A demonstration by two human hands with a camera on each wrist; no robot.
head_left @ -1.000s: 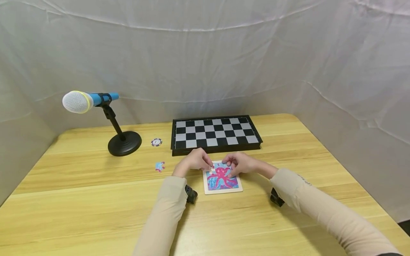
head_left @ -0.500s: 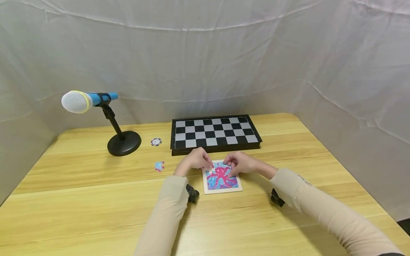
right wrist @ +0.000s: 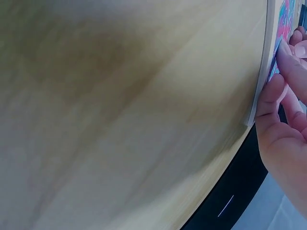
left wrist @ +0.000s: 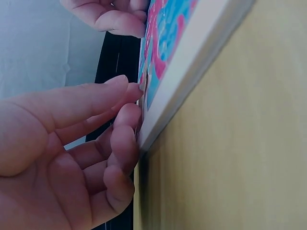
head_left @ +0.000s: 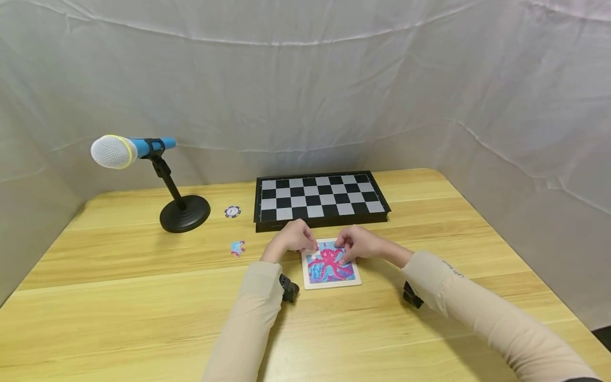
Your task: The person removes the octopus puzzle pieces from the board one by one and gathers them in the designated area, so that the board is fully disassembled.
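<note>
A square jigsaw puzzle (head_left: 331, 270) with a pink octopus picture and a pale frame lies in front of me. My left hand (head_left: 297, 237) is at its upper left corner, thumb and index fingertips together on a small puzzle piece (left wrist: 144, 86), mostly hidden by the fingers. Beside those fingertips the picture has a pale gap (head_left: 314, 254). On the upper right part rests my right hand (head_left: 361, 244), thumb and bent fingers spread apart on the picture and frame edge. Another puzzle piece (head_left: 237, 248), blue and pink, lies loose to the left.
Behind the puzzle is a black-and-white chessboard (head_left: 320, 199) on a black case. A poker chip (head_left: 233, 212) lies farther left, near a blue microphone (head_left: 143, 146) on a round black stand (head_left: 185, 214). Grey cloth (head_left: 305, 101) hangs around the wooden table (head_left: 143, 313).
The right fingers have shifted very slightly to the right at the puzzle's far edge. My left hand stays at the upper left corner, and the loose objects have not moved.
</note>
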